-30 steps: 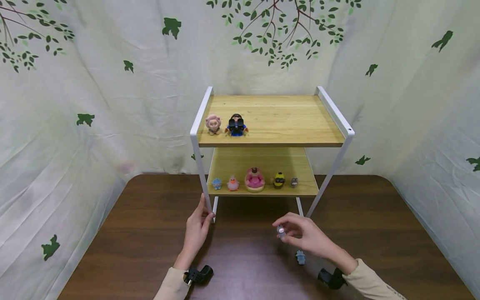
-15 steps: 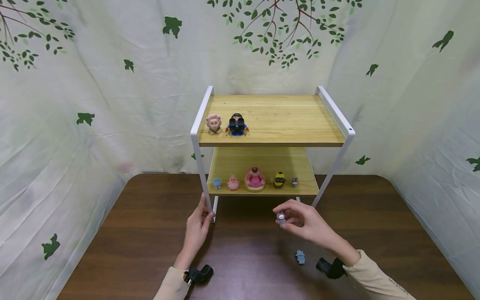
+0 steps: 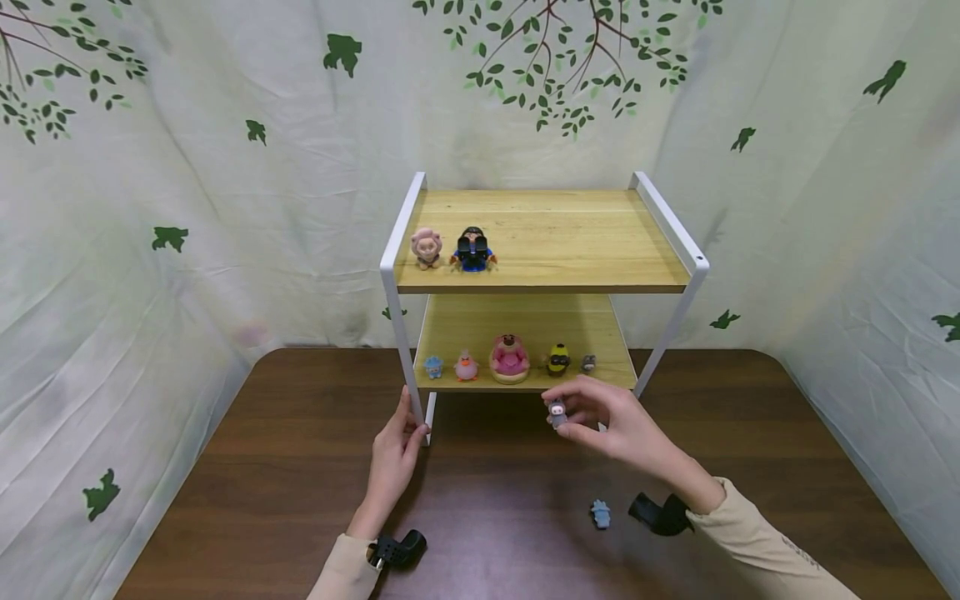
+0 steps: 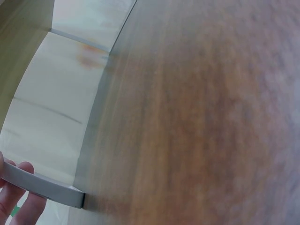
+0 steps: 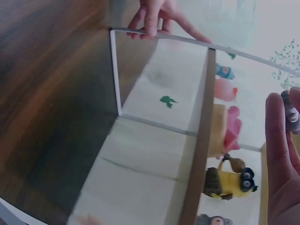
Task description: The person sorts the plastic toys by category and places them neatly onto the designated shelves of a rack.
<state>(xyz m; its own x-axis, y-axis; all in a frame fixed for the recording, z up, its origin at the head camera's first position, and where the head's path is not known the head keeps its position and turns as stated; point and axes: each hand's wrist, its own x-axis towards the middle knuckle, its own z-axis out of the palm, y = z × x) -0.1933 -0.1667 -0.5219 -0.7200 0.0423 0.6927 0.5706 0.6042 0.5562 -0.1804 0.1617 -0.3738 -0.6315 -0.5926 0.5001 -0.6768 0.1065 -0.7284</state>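
My right hand (image 3: 618,421) pinches a small grey figurine with a pale face (image 3: 557,412) between thumb and fingers, just in front of the lower shelf's edge. At the right wrist view's edge, that grey figurine (image 5: 291,115) is partly hidden by fingers. My left hand (image 3: 393,457) holds the white left front leg (image 3: 402,354) of a two-tier shelf rack, low down. Fingers lie on both sides of that leg (image 4: 44,185) in the left wrist view. A small light-blue figurine (image 3: 600,514) lies on the table below my right hand.
The lower shelf (image 3: 517,312) bears a row of toys: blue figure (image 3: 433,367), pink duck (image 3: 466,367), pink bear (image 3: 510,360), yellow minion (image 3: 558,360), small grey figure (image 3: 588,363). On the upper shelf (image 3: 570,233) stand a pink figure (image 3: 427,248) and a dark-blue figure (image 3: 473,250).
My right hand has risen with the grey figurine from above the table toward the lower shelf's front edge. My left hand stays on the leg.
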